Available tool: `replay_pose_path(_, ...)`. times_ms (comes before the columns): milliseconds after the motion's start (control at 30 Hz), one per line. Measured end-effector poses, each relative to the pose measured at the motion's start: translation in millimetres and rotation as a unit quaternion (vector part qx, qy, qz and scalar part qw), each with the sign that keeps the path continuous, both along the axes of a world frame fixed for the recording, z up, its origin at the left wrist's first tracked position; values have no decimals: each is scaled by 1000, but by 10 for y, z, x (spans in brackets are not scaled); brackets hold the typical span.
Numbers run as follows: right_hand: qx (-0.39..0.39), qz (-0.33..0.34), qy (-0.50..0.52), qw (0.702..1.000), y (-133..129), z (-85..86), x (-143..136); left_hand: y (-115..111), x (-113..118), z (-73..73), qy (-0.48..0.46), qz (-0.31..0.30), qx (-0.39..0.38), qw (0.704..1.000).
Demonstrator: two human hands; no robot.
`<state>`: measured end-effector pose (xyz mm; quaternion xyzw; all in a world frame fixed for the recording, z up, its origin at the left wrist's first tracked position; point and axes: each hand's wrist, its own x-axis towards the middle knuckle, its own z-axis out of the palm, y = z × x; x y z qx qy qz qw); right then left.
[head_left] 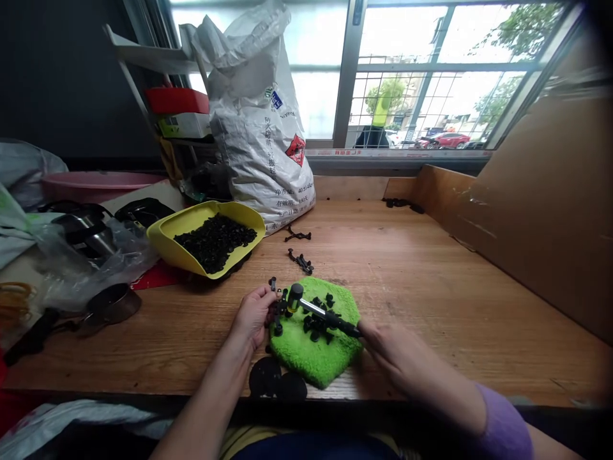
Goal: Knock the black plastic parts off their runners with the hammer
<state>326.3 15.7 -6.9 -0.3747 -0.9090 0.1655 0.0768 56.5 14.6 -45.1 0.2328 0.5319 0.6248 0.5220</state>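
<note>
My left hand (256, 314) pinches a black molded part (278, 319) at the left edge of a green cloth pad (306, 358). My right hand (395, 351) is closed round the handle of a small hammer (322, 312), right of the pad. The hammer's black head, with a yellow face underneath, is at the held part; whether they touch is unclear. Several small black pieces (316, 327) lie on the pad, partly behind the hammer. Two black discs (265, 377) lie at the table's front edge.
A yellow scoop-shaped tray (191, 223) holds many black pieces, with a white sack (268, 140) behind it. Black linked parts (301, 260) lie beyond the pad. A metal cup (113, 303) stands at left; a cardboard sheet (541, 211) borders the right side.
</note>
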Motion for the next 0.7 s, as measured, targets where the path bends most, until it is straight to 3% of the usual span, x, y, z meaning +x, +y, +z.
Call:
replay_pose_path(133,-4,-10,99,995,0,64,-44,11,5,3,0,-2,-4,1000)
replay_pose_path(300,-2,-10,-26,1000,-5,79,-110,30,-18,30,29,-8,-20,999)
replay_pose_path(533,-87,-30,218,972,-43,160,116,37,-61,133,21,-109,-6,994)
replay_pose_path(700,-113,-62,243,961,8,84,254,155,-43,214,57,-152,-11,987)
